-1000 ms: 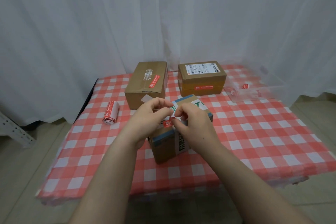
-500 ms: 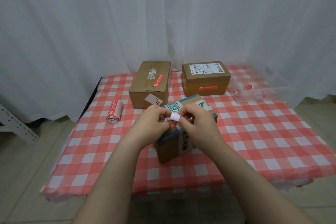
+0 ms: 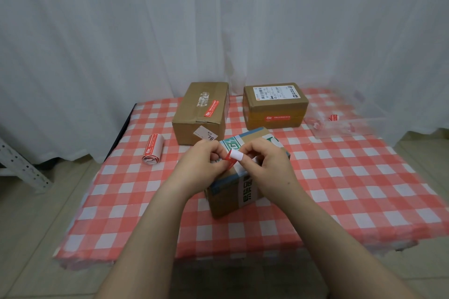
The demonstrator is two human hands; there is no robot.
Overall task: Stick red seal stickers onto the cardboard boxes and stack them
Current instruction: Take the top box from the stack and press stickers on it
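A small cardboard box with green-and-white tape stands at the middle of the checked table, partly hidden by my hands. Just above its top, my left hand and my right hand pinch a red seal sticker between them; its white backing curls up at the right end. Two larger boxes stand behind: the left box has a red sticker on top, the right box has one on its front face.
A roll of red stickers lies at the left of the red-and-white checked table. A clear plastic tray with peeled scraps sits at the back right. White curtain behind; a metal rack leg at far left.
The white backing has peeled further off the sticker, and red now shows between my fingers. Both hands stay over the small box.
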